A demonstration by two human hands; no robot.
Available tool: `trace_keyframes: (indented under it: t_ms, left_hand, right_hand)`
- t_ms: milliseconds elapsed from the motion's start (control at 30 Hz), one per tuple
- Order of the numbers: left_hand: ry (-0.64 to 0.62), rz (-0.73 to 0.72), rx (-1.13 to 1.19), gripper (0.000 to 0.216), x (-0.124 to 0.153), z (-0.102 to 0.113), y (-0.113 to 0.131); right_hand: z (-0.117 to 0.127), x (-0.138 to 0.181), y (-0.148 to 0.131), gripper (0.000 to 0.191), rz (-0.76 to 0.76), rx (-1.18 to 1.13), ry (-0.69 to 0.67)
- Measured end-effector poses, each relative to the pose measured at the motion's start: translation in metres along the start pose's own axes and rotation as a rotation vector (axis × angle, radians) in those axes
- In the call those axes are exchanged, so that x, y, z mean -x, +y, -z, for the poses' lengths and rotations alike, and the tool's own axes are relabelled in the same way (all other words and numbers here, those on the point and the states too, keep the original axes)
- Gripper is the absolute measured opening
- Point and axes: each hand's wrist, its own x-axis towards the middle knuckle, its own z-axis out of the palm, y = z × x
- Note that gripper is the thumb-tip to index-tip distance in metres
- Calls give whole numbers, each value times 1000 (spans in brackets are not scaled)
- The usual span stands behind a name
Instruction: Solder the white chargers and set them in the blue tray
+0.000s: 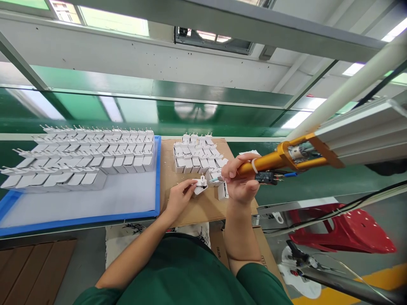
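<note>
Between the fingertips of my left hand [181, 195] is a white plug-in charger [201, 181] with two pins pointing up. Its housing shows a dark opening. My right hand [239, 180] is wrapped around a gold cylindrical tool [263, 164] with a small black switch strapped to its side. The tool's thin pale-blue tip [215, 179] points left, close to the charger; whether they touch I cannot tell. Beside the right hand a white open charger housing [223, 190] stands on the cardboard sheet [187, 214]. Several more white chargers [199, 154] stand in rows behind.
To the left, a blue-edged tray [132, 199] bears many rows of white chargers [85, 154], pins up. The gold tool joins a grey metal arm [365, 131] on the right. Cables hang below it. A red stool [346, 228] and a black pole stand at lower right.
</note>
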Motion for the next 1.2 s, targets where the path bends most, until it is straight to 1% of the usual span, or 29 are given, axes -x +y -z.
trace_keyframes:
  t_ms: [67,100,167,200,233,300,333,400,533,733,967,1100,1200]
  left_hand:
    - [-38,-22,-85,32,0,-2,0]
    - [-63,-29,-139,39,0,-4,0]
    - [-102,-34,-257,60,1,-8,0]
    - [-110,-32,-313,66,1,-11,-1]
    - [-111,-25,-357,67,1,-12,-1]
    - [-123,-15,-389,56,0,-14,1]
    - [-132,-12,-373,50,0,-13,2]
    - [-158,-9,-299,46,1,-9,6]
    - [-150,24,-177,46,4,3,16]
    - [-108,-115,-203,49,5,16,28]
    - [-86,-214,-265,53,8,21,38]
    - [-99,-207,-245,51,8,22,41]
    - [-95,-200,-244,50,8,22,42]
  right_hand:
    - [0,1,-1,49,-6,18,11]
    - [-1,1,-2,50,-10,27,15]
    - [-2,2,-3,50,-13,40,21]
    - [-2,3,-4,50,-9,43,18]
    - [-2,3,-5,49,-1,44,10]
    - [-3,4,-7,47,24,44,-7]
    - [-3,5,-8,46,32,46,-15]
    - [-3,7,-10,46,43,55,-18]
    - [-4,9,-12,48,50,60,-29]
    - [-5,8,-12,47,58,-7,-59]
    - [-5,8,-12,48,34,23,-63]
    - [-4,7,-12,45,46,10,-65]
    - [-3,7,-11,47,42,48,-56]
